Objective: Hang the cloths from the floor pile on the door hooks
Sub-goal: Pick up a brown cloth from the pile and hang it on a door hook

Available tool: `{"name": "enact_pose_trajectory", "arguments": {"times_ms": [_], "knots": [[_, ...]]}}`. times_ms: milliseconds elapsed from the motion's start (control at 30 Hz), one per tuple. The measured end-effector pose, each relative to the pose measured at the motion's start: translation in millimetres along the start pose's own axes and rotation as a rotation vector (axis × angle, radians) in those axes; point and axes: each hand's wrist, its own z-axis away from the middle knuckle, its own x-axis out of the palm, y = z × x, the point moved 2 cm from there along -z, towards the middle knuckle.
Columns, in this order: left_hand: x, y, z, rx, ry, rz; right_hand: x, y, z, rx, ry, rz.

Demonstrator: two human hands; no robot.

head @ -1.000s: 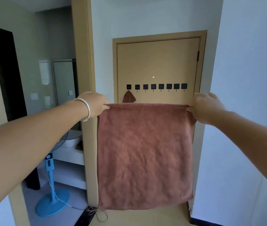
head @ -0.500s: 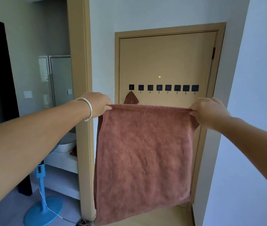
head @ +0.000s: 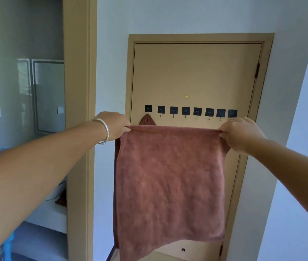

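A reddish-brown cloth [head: 170,183] hangs flat and spread out in front of a tan door [head: 196,74]. My left hand [head: 114,125] pinches its top left corner and my right hand [head: 240,134] pinches its top right corner. Just above the cloth's top edge, a row of several black square hooks [head: 190,111] runs across the door. Another cloth of the same colour [head: 147,120] hangs from the leftmost hook, mostly hidden behind the one I hold. The floor pile is out of sight.
A tan door post [head: 78,129] stands at the left, with an opening into another room beyond it. A blue fan stand [head: 8,247] shows at the bottom left. A white wall [head: 300,185] runs close along the right.
The door and hooks have grown larger in view as I have come closer. Both hands keep the same hold on the spread cloth, its top edge now just under the hooks.
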Motion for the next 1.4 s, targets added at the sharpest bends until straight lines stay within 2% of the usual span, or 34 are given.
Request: {"name": "enact_pose_trajectory", "arguments": {"times_ms": [233,467,833,1000,1233,1400], "knots": [[57,-34,-54,0.004,-0.024,-0.024,55,-19,-61,-0.002,-0.098,0.020],[109,-55,-113,-0.028,-0.046,-0.026,116,-26,-125,-0.042,-0.117,-0.059],[156,-58,-256,-0.073,-0.046,-0.064,204,23,-255,-0.065,0.017,-0.183],[187,-63,-301,-0.102,-0.023,-0.077,247,32,-298,-0.112,0.017,-0.194],[228,-73,-350,-0.093,0.004,-0.002,286,32,-344,-0.122,0.017,-0.262],[254,-87,-387,-0.010,0.117,0.142,311,26,-372,-0.111,0.058,-0.291]]}}
